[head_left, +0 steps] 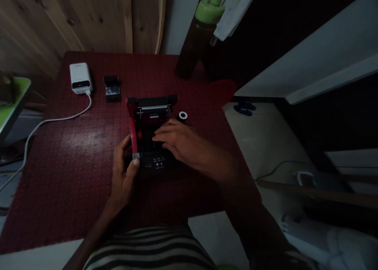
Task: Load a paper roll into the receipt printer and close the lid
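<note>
A small black and red device (150, 120) with its lid raised sits in the middle of a dark red patterned table (73, 156). My left hand (125, 173) grips the device's near left corner, thumb on its red edge. My right hand (180, 142) rests over the open inside of the device, fingers curled down into it; what they touch is hidden. A small white ring-shaped roll (183, 115) lies on the table just right of the device.
A white power bank (80, 78) with a white cable (44, 122) stands at the back left, a small black block (112, 87) beside it. A dark bottle with a green cap (201, 34) stands at the back. The table edge drops off at right.
</note>
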The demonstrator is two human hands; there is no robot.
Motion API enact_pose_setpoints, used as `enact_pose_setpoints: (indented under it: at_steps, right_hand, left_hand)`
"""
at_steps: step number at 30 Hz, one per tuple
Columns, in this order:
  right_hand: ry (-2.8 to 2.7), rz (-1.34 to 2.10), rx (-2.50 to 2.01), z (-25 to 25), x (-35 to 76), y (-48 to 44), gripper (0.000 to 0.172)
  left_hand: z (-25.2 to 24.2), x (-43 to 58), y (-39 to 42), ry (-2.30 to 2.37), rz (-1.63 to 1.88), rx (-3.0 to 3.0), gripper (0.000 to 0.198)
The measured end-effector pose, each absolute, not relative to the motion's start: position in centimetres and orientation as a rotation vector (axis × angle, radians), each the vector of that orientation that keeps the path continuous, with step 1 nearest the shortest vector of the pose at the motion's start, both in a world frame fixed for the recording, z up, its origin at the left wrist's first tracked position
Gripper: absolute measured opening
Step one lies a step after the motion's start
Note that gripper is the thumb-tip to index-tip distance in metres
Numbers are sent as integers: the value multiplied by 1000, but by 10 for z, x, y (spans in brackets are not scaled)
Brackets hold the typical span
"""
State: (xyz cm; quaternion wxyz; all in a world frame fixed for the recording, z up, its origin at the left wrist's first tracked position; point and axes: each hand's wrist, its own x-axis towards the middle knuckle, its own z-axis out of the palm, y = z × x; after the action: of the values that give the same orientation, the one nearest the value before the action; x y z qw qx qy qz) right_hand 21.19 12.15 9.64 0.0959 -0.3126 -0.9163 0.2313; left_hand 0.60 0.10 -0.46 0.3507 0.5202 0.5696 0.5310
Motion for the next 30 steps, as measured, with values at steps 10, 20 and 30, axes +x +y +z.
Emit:
enact_pose_setpoints:
  at_steps: [10, 20, 30]
  right_hand:
    - [-2690, 547, -872, 87, 201, 127, 25]
    - [-2377, 272, -925, 65, 211, 85, 30]
    - [-2283, -197, -919, 63, 210, 59, 31]
  left_hand:
    - [-5, 8, 0, 1452, 1435, 1350, 60]
    - [41, -6, 68, 1526, 1590, 1317, 68]
    - [57, 4, 100, 1470, 1633, 1383, 46]
